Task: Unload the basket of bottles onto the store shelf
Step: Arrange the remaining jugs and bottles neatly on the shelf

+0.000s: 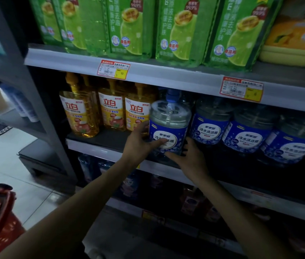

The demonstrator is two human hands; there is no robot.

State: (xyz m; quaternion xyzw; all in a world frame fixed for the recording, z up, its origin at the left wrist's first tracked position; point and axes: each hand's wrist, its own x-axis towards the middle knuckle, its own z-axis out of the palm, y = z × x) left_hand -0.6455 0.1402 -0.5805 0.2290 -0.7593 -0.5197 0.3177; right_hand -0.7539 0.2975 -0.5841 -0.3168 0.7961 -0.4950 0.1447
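Holding the blue-labelled bottle (168,128) upright at the front edge of the shelf (95,146), the left hand (140,144) and right hand (191,156) each curl a grip round one side.

Four blue bottles (168,128), three yellow bottles (112,109).

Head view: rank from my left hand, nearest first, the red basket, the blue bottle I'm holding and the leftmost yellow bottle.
1. Blue bottle, held by the left hand.
2. Leftmost yellow bottle, up-left on the same shelf.
3. Red basket, bottom-left corner.
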